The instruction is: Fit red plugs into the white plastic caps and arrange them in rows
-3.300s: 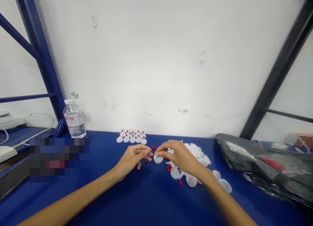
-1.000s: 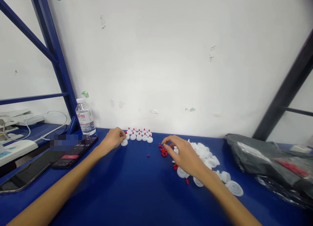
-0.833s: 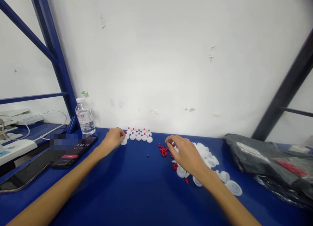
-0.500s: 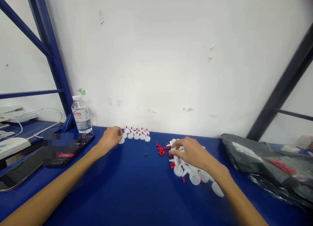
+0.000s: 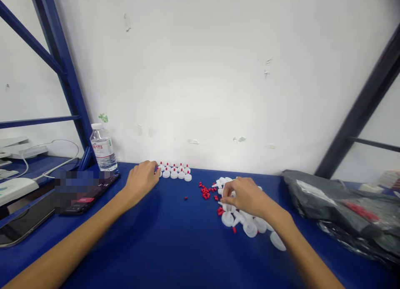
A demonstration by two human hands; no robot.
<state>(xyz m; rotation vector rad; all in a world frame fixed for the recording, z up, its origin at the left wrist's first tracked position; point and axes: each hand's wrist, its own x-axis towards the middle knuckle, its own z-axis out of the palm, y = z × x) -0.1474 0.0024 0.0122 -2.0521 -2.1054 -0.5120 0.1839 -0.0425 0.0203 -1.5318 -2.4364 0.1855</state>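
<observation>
Two rows of white bottle caps with red tips (image 5: 174,173) stand upright near the wall. My left hand (image 5: 142,181) is at their left end, thumb and fingers curled round the leftmost cap and mostly hiding it. Over a heap of loose white nozzle caps (image 5: 250,227), my right hand (image 5: 245,195) is closed in a pinch at a nozzle cap on the heap's left side. Its fingertips partly cover that cap. Small red tips (image 5: 205,193) lie scattered left of the heap, and one red tip (image 5: 185,198) sits apart from them.
On the left are a water bottle (image 5: 103,149), a phone with a lit screen (image 5: 90,195) and another dark phone (image 5: 26,220). A grey plastic bag (image 5: 328,201) lies on the right. Behind the blue table (image 5: 175,247) rises a white wall.
My left hand has shifted slightly right and closer round the leftmost cap. My right hand has moved a little right and its fingers have drawn together at the heap.
</observation>
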